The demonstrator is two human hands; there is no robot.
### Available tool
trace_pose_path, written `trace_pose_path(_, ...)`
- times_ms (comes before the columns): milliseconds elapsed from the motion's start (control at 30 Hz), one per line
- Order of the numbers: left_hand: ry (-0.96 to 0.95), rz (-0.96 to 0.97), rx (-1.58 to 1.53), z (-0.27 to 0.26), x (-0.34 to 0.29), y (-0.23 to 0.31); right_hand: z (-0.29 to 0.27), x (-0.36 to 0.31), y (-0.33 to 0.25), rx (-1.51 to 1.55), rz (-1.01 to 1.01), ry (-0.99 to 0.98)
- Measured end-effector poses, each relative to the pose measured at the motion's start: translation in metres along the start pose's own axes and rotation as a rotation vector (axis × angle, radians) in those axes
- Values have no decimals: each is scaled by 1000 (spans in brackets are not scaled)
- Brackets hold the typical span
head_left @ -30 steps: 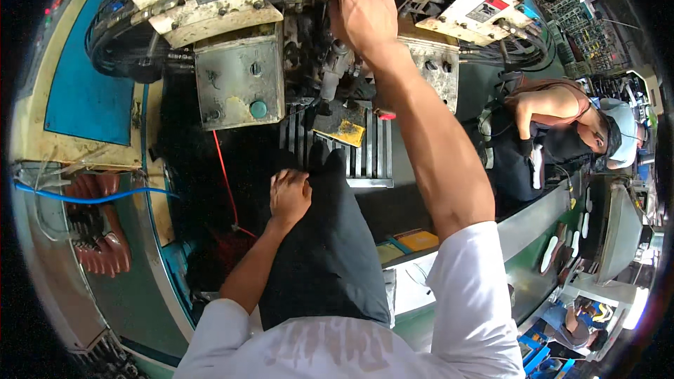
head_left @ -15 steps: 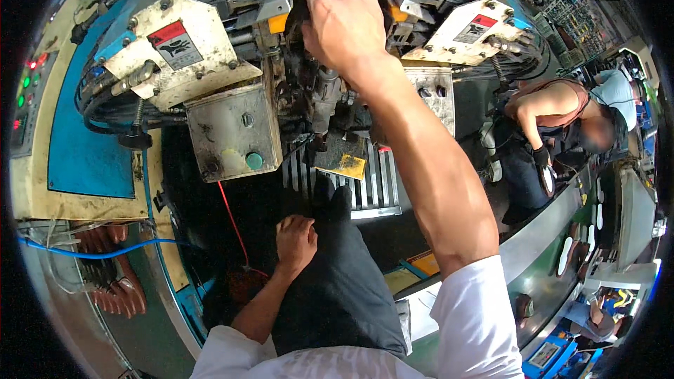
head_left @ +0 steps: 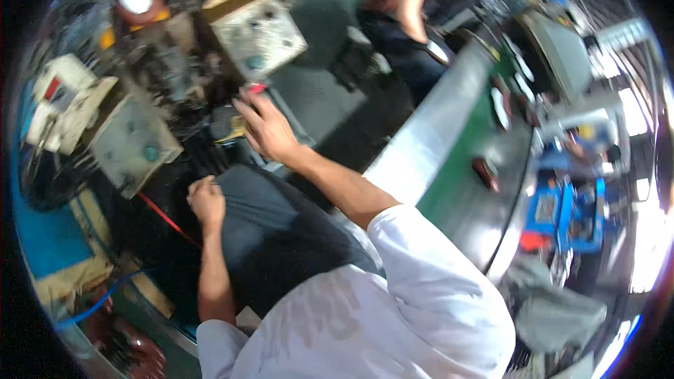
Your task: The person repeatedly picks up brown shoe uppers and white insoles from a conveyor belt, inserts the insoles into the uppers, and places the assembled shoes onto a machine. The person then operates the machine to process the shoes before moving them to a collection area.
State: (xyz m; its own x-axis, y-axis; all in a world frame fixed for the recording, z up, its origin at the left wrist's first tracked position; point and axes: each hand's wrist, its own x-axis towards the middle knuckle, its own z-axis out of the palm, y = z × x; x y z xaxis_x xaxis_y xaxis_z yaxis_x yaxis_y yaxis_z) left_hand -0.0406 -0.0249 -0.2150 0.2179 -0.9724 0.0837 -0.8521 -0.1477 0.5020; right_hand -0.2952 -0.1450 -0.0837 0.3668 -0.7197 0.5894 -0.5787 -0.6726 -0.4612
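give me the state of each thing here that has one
Left hand, fingers loosely curled
Right hand, fingers spread, nothing visibly held
Shoe in machine, white face toward camera
Red cord, nearly straight
Blue hose, curved
Green buttons, too blurred to tell if lit

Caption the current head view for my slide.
Bare right hand, fingers spread, before a machine; left hand beside dark trousers; a brown shoe lies off to the right.

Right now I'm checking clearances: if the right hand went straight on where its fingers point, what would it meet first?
Likely the machine's dark middle section, up-left of the right hand; depth and blur leave exact contact unclear.
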Motion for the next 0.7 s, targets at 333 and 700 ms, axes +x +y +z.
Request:
trace_pose_path(333,-44,68,99,28,1,-7,-305,-632,-74,-727,1908,-108)
trace_pose_path(700,-245,42,-139,-17,42,-23,-480,-702,127,-832,1687,177)
